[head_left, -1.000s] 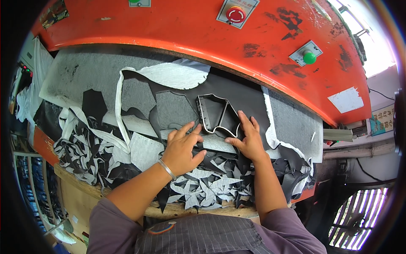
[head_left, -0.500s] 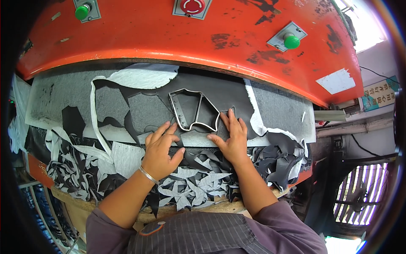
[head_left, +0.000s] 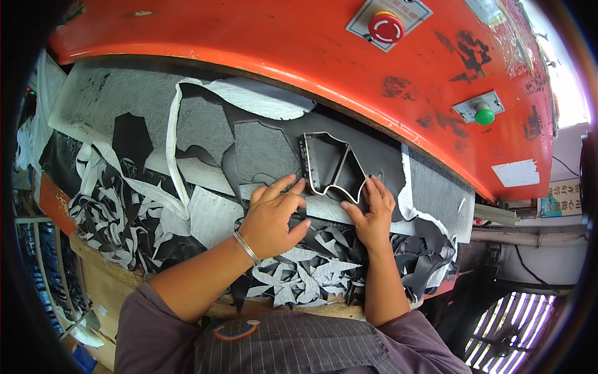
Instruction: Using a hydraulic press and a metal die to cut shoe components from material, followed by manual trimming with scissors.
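A metal-edged cutting die (head_left: pixel 339 166) with a crossbar rests on a dark sheet of leather-like material (head_left: pixel 385 146). My left hand (head_left: pixel 274 215) lies at the near edge of that sheet, fingertips beside the die's near left corner. Its fingers are stretched and somewhat apart, with nothing held. My right hand (head_left: pixel 375 215) is at the die's right end, forefinger by its corner and thumb just below the near edge. Whether those fingertips touch the metal I cannot tell. Left of the die, a cut-out in the sheet bares the grey board (head_left: pixel 265 149).
An orange press head (head_left: pixel 261 53) spans the far side, with a red button (head_left: pixel 386 28) and a green button (head_left: pixel 484 115). Black and white offcuts (head_left: pixel 305 277) are heaped along the near edge. A dark cut piece (head_left: pixel 132 140) lies at the left.
The view has turned, so the bench and press appear tilted and shifted rightward. My right hand's fingertips are closer to the die's right corner. My left hand stays near the die's left corner.
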A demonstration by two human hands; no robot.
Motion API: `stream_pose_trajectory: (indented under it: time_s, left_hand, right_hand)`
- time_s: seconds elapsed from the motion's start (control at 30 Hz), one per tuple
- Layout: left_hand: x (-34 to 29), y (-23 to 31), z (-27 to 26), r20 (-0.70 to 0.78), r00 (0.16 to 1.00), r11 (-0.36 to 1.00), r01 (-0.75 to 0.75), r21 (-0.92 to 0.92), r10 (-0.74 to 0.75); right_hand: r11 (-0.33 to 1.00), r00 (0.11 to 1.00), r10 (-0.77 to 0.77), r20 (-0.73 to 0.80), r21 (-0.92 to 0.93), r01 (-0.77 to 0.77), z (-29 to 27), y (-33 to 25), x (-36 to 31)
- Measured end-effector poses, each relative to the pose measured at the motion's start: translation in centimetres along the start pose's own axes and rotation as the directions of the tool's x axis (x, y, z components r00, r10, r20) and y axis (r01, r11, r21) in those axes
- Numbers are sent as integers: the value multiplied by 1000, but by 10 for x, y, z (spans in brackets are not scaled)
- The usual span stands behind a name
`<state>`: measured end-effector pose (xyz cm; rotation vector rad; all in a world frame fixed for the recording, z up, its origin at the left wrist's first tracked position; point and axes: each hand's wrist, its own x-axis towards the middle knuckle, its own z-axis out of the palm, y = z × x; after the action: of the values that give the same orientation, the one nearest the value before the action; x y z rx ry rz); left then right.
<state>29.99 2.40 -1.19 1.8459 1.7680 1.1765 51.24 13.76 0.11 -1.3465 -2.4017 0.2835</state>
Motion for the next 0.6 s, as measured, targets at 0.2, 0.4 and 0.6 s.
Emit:
stream_pose_trajectory:
  time_s: [0.2,0.4,0.6]
  left_hand:
    - [0,1,-7,40,999,1000,12,-10,-12]
    - [0,9,-10,37,999,1000,6,7,-7]
    - [-1,13,-58,-147,955,935,208,-288,-258]
  right_hand:
    - [998,998,-68,-10,11,68,0,2,0]
    - [995,992,-97,-83,2,98,0,6,-1]
    - [945,885,-32,-465,275,179,-60,-16,-3]
